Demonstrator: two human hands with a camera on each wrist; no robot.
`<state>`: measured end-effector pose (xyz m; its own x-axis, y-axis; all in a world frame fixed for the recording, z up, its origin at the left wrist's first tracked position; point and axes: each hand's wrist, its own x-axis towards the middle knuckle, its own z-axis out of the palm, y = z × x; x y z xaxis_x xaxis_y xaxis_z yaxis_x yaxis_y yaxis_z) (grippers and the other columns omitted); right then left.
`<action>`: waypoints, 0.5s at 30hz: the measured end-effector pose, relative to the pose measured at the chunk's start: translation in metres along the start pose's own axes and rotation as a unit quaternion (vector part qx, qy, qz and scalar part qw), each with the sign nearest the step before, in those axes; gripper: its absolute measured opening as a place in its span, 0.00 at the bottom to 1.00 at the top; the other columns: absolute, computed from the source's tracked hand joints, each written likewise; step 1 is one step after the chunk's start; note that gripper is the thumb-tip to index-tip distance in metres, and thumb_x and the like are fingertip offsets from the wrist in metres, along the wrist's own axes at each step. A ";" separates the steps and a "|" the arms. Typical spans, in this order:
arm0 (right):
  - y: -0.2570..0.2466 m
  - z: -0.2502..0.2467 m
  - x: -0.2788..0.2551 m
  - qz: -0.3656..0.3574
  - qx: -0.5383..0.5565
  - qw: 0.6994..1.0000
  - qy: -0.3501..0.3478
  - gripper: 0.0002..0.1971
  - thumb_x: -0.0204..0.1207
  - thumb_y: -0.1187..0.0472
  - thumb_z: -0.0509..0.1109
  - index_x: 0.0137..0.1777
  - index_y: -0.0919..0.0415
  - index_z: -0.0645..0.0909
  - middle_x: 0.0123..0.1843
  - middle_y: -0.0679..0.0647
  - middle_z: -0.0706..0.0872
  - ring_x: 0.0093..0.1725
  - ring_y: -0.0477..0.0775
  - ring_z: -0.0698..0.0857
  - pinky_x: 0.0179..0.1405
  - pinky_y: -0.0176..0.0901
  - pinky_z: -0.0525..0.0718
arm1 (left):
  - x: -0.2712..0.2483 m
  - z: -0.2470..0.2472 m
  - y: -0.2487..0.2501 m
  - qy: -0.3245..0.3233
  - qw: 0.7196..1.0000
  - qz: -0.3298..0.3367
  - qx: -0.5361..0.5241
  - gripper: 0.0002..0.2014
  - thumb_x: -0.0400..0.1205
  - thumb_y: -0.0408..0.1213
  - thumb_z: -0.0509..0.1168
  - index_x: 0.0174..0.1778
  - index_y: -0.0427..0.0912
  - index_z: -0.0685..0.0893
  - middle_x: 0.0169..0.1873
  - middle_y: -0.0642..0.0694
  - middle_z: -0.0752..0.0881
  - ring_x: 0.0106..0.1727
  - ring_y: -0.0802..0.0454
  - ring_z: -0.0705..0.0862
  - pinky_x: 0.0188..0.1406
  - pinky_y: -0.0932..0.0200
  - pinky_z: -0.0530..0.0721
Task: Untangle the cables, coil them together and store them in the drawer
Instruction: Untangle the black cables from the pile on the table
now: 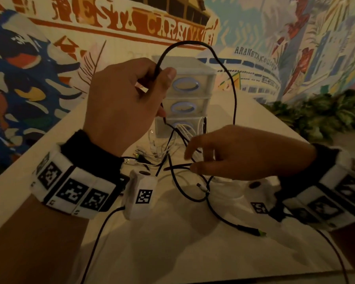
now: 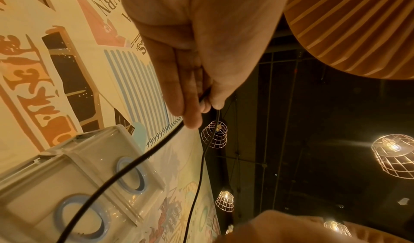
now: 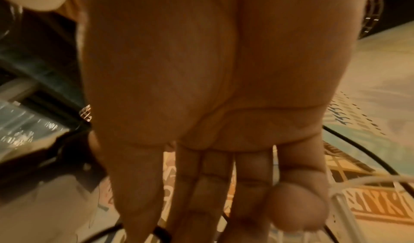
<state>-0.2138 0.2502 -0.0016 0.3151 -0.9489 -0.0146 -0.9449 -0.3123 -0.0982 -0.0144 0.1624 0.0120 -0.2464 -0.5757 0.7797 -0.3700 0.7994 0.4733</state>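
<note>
My left hand [image 1: 159, 78] is raised in front of the drawer unit [image 1: 203, 65] and pinches a black cable [image 1: 193, 43] between thumb and fingers [image 2: 190, 116]. From there the cable arcs up and right, then drops to the tangle. Low over the tangle, my right hand [image 1: 191, 159] has straight, spread fingers [image 3: 210, 193]; a black strand [image 3: 161, 232] runs by its thumb tip and a white cable [image 3: 358, 181] by the little finger. White cables [image 1: 162, 149] lie knotted with black ones before the bottom drawer. One black end with a green-tipped plug [image 1: 258, 232] lies near me.
The white three-drawer unit [image 2: 44, 185] with blue oval handles stands at the back of the pale table [image 1: 172, 259], against a painted mural wall. Green plants [image 1: 326, 113] line the table's far right edge. Wire-cage lamps [image 2: 394, 154] hang overhead.
</note>
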 end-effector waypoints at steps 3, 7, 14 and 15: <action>0.008 -0.001 0.005 0.006 -0.034 0.999 0.009 0.14 0.85 0.38 0.61 0.56 0.41 0.86 0.45 0.38 0.88 0.40 0.31 0.82 0.40 0.28 0.75 | 0.002 -0.001 -0.003 0.022 1.000 0.004 -0.017 0.13 0.86 0.56 0.62 0.50 0.51 0.84 0.38 0.57 0.88 0.30 0.66 0.89 0.32 0.50 0.89; 0.022 -0.010 -0.003 0.045 0.065 0.997 0.014 0.09 0.88 0.47 0.61 0.52 0.43 0.83 0.39 0.39 0.91 0.37 0.34 0.89 0.41 0.32 0.83 | 0.005 -0.006 -0.007 0.054 0.998 -0.004 -0.028 0.12 0.86 0.54 0.62 0.54 0.51 0.84 0.41 0.57 0.88 0.32 0.64 0.89 0.34 0.47 0.89; 0.019 -0.024 -0.013 0.031 0.128 0.983 0.125 0.08 0.88 0.46 0.59 0.53 0.41 0.80 0.41 0.37 0.91 0.37 0.37 0.91 0.42 0.35 0.86 | 0.005 -0.007 -0.007 0.056 0.998 0.010 -0.019 0.13 0.86 0.53 0.64 0.60 0.50 0.81 0.41 0.56 0.88 0.32 0.60 0.89 0.37 0.46 0.88; 0.018 -0.025 -0.013 0.025 0.126 0.982 0.142 0.08 0.88 0.46 0.59 0.53 0.41 0.80 0.40 0.37 0.91 0.37 0.37 0.91 0.42 0.35 0.86 | 0.004 -0.006 -0.008 0.050 0.998 0.012 -0.021 0.13 0.85 0.52 0.64 0.60 0.49 0.79 0.41 0.55 0.88 0.32 0.59 0.89 0.37 0.45 0.88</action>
<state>-0.2375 0.2558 0.0217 0.1983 -0.9479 0.2494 -0.8953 -0.2787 -0.3475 -0.0070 0.1550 0.0145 -0.1628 -0.5384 0.8268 -0.3275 0.8200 0.4695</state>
